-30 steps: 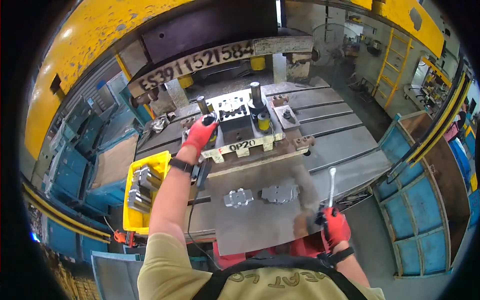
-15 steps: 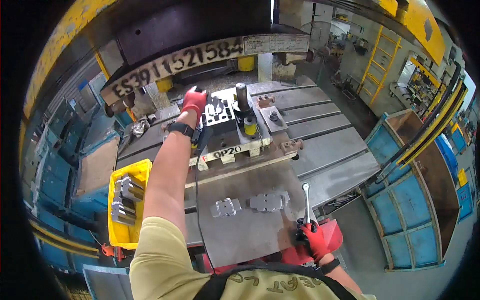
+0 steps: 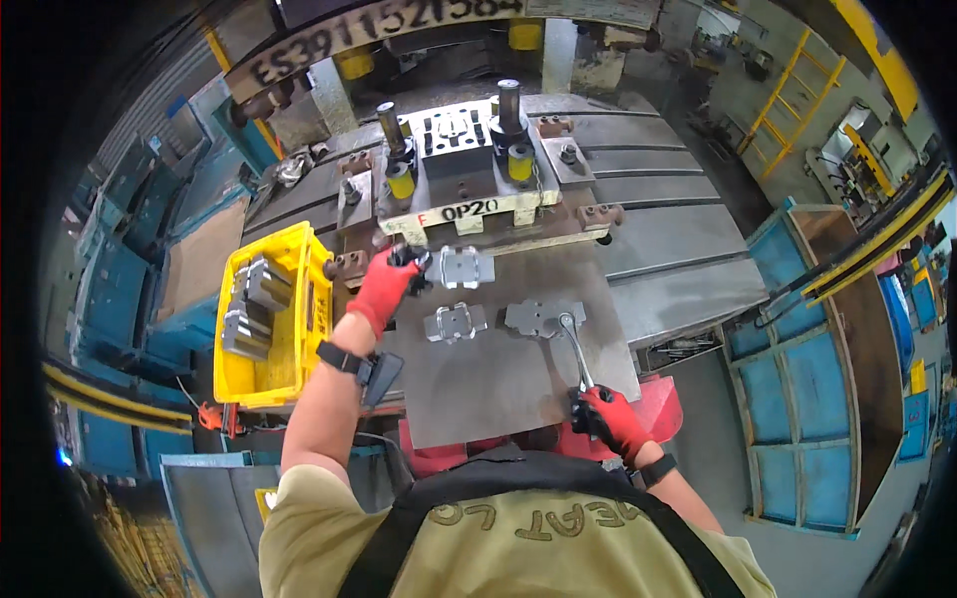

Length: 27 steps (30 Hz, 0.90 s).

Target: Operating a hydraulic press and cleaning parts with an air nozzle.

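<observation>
Head view: holds, with the grip of the red-and-black gloved left hand [image 3: 389, 284] clamped on its left end, a grey formed-metal part with raised silver loops [image 3: 465, 267], over the far side of a smooth grey metal plate [image 3: 469, 399]. Grasps, with the grip of the red-and-black gloved right hand [image 3: 608, 419] wrapped tight, a long silver ring-ended metal tool [image 3: 579, 356]. Points its ring over a flat notched grey metal part [image 3: 528, 317] on the plate; cannot tell whether touching. Shows, just left of that, a second looped part [image 3: 456, 322]; further left, grey metal blocks [image 3: 265, 284] inside a yellow plastic bin [image 3: 284, 376].
</observation>
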Available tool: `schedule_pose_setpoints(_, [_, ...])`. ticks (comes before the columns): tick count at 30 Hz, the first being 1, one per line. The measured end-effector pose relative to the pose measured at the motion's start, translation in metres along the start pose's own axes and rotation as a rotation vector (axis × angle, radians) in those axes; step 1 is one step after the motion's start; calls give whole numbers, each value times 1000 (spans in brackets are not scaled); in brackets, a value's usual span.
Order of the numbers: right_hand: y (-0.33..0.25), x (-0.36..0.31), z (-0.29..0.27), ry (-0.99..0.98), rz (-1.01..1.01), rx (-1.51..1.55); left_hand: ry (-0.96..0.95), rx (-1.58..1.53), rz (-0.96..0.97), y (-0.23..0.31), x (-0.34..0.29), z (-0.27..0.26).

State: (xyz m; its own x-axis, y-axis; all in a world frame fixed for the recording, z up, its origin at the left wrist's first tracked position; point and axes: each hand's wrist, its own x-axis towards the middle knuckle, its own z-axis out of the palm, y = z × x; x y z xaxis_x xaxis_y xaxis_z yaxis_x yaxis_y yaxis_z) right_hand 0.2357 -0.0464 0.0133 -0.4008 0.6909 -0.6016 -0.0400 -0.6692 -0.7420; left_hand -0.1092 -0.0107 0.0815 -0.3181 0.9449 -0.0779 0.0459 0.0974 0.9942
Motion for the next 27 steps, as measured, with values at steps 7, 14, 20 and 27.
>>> schedule_pose_setpoints(7, [-16, 3, 9, 34, -130, -89, 32, 47, -28, -56, -31, -11])
schedule_pose_setpoints(14, [-20, 6, -4, -37, -197, -87, 208, 243, 32, -84, -28, 2])
schedule_pose_setpoints(20, [-35, 2, 4, -28, -157, -144, 422, 820, 68, -88, -34, 21])
schedule_pose_setpoints(27, [-109, 29, 29, -208, -299, -247, 566, 832, 293, -88, -57, 22])
